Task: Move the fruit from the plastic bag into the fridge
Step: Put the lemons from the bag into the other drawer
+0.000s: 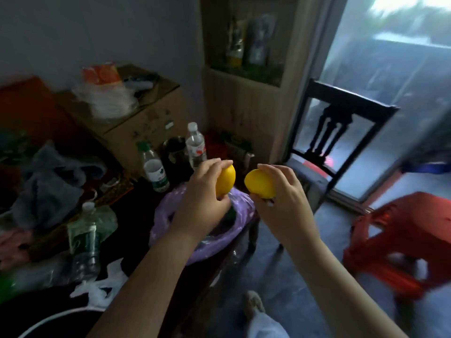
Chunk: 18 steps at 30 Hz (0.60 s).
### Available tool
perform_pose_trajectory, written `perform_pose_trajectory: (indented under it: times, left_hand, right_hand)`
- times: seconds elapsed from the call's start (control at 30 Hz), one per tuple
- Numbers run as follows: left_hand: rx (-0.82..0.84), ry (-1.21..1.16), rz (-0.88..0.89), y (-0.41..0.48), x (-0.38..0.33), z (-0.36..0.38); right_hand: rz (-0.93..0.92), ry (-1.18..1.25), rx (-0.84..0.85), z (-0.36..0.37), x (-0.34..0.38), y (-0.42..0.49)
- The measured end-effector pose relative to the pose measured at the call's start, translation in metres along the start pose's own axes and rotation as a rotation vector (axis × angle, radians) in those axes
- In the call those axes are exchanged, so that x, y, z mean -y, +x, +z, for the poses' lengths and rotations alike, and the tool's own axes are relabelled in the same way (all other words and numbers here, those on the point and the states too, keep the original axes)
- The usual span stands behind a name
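Note:
My left hand (205,191) grips a yellow lemon-like fruit (226,179) just above the purple plastic bag (207,242), which lies open on the dark table's right end. My right hand (280,193) holds a second yellow fruit (260,183) to the right of the bag, out past the table's edge. Both fruits are clear of the bag and about a hand's width apart. What is left inside the bag is hidden by my left arm. No fridge is in view.
Plastic bottles (155,170) (195,145) and a cardboard box (136,118) crowd the table behind the bag. A dark wooden chair (341,132) stands to the right by a glass door, a red plastic stool (400,242) nearer. A wooden shelf unit (249,69) is behind.

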<state>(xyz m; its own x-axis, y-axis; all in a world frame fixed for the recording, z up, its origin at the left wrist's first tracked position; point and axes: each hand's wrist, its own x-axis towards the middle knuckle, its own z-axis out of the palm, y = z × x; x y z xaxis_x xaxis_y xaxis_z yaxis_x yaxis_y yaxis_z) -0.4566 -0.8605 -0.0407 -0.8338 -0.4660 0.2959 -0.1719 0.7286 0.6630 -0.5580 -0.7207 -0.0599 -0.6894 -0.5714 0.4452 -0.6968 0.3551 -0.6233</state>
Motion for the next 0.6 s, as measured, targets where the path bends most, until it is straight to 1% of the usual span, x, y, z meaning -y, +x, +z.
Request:
perform_pose_trajectory:
  times: [0.17,0.4,0.6]
  left_hand:
    - [0.102,-0.098,0.194,-0.035,-0.058,0.001]
    - [0.231,-0.202,0.514,-0.084,-0.171,0.016]
    - [0.377,-0.39,0.749,-0.144,-0.264,0.025]
  right_hand:
    - [0.069,-0.089,-0.211,-0.068,0.027,-0.063]
    - [0.115,-0.264,-0.491,-0.188,0.063,-0.152]
    - [0.201,-0.407,-0.662,-0.27,0.094,-0.241]
